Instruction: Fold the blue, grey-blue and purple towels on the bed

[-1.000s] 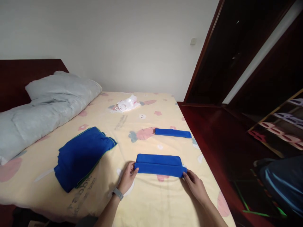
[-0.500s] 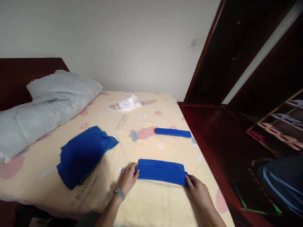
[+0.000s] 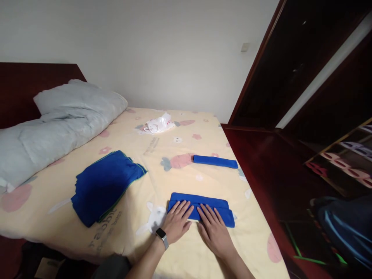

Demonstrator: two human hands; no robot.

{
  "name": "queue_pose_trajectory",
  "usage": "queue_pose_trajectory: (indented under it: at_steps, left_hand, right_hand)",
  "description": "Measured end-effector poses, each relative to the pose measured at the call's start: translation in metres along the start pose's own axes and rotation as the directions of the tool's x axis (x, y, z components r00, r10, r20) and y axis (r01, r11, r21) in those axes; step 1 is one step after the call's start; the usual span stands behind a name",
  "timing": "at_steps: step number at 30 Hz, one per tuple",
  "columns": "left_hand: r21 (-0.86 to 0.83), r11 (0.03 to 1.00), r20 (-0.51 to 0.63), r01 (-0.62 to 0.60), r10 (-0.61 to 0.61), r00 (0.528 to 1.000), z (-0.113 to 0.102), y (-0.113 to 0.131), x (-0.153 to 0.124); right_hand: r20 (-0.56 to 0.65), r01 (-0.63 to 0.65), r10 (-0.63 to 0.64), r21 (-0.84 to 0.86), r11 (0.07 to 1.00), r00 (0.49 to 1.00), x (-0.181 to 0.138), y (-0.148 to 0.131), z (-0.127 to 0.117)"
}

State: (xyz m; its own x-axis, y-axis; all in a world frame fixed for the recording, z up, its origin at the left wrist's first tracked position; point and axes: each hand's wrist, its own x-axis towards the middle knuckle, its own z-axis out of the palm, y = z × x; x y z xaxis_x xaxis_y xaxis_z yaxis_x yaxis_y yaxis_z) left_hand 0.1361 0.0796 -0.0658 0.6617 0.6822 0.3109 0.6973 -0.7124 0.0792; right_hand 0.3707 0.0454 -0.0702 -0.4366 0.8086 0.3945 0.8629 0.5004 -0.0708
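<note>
A blue cloth folded into a wide strip [image 3: 215,201] lies on the bed in front of me, a fold line running along its length. My left hand [image 3: 178,217] rests flat on its left half, fingers stretched out, with a watch on the wrist. Flat on the middle and right part lies my right hand [image 3: 213,228], fingers spread. Farther back is a narrower folded blue cloth [image 3: 215,161]. To the left, a loose stack of blue cloths [image 3: 106,186] with green edging is spread out.
A crumpled white plastic bag [image 3: 159,123] sits toward the wall. The grey quilt [image 3: 69,116] is heaped at the left by the headboard [image 3: 37,83]. Beyond the bed's right edge stand a shoe rack with slippers [image 3: 345,164] and a dark bag-like thing [image 3: 343,224].
Both hands have let go of the strip's two ends and moved inward, now lying flat on top of it. The camera view has shifted slightly.
</note>
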Motion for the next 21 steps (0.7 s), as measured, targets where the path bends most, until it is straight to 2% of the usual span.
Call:
queue_pose_trajectory:
  at_steps: [2, 9, 12, 14, 16, 17, 19, 21]
  left_hand:
    - [-0.031, 0.999, 0.035, 0.022, -0.021, 0.999, 0.001, -0.009, -0.003]
    - [-0.159, 0.981, 0.175, 0.113, -0.085, 0.981, -0.007, -0.058, -0.015]
    - [-0.225, 0.963, 0.223, 0.149, -0.097, 0.970, -0.009, -0.068, -0.015]
    - [-0.288, 0.939, 0.243, 0.189, -0.120, 0.963, -0.010, -0.070, -0.014]
    - [-0.356, 0.902, 0.236, 0.242, -0.164, 0.958, -0.014, -0.069, -0.013]
    - [-0.392, 0.880, 0.224, 0.267, -0.190, 0.956, -0.015, -0.068, -0.012]
    - [-0.467, 0.832, 0.196, 0.300, -0.233, 0.952, -0.019, -0.067, -0.011]
    - [-0.534, 0.778, 0.177, 0.330, -0.279, 0.944, -0.020, -0.068, -0.009]
  right_hand:
    - [0.010, -0.004, 0.004, -0.013, 1.000, 1.000, -0.003, 0.005, 0.007]
    - [0.025, -0.091, 0.092, -0.028, 0.995, 0.995, -0.026, 0.048, 0.014]
    - [0.048, -0.136, 0.135, 0.036, 0.990, 0.990, -0.032, 0.060, 0.014]
    - [0.080, -0.217, 0.208, 0.134, 0.967, 0.975, -0.033, 0.066, 0.012]
    - [0.131, -0.345, 0.321, 0.281, 0.895, 0.938, -0.032, 0.071, 0.007]
    - [0.165, -0.416, 0.382, 0.370, 0.831, 0.909, -0.031, 0.074, 0.005]
    - [0.243, -0.520, 0.470, 0.544, 0.659, 0.849, -0.029, 0.081, 0.000]
    - [0.298, -0.556, 0.504, 0.659, 0.507, 0.811, -0.025, 0.088, -0.003]
